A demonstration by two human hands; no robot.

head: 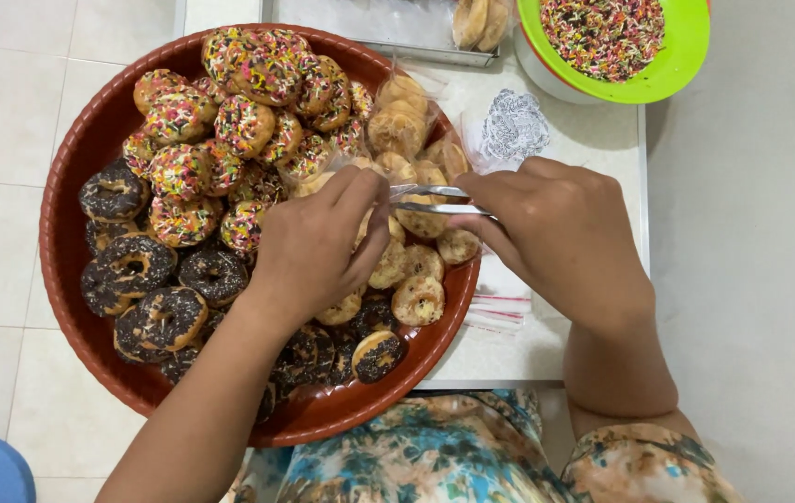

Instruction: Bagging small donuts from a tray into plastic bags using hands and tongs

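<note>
White tabletop (546, 345) over pale tiled floor carries our round red tray (67, 251) of mini donuts. Our right hand (556, 233) clamped on metal tongs (439, 200), tips at plain donut (421, 222) mid-tray. Our left hand (318, 247) pinches clear plastic bag (397, 121), already holding some plain donuts. Sprinkled donuts (249, 102) heaped at far side, chocolate donuts (151, 289) at near left, all loose. We judge bagging barely begun; most of tray left. Green bowl of sprinkles (607, 37) top right.
</note>
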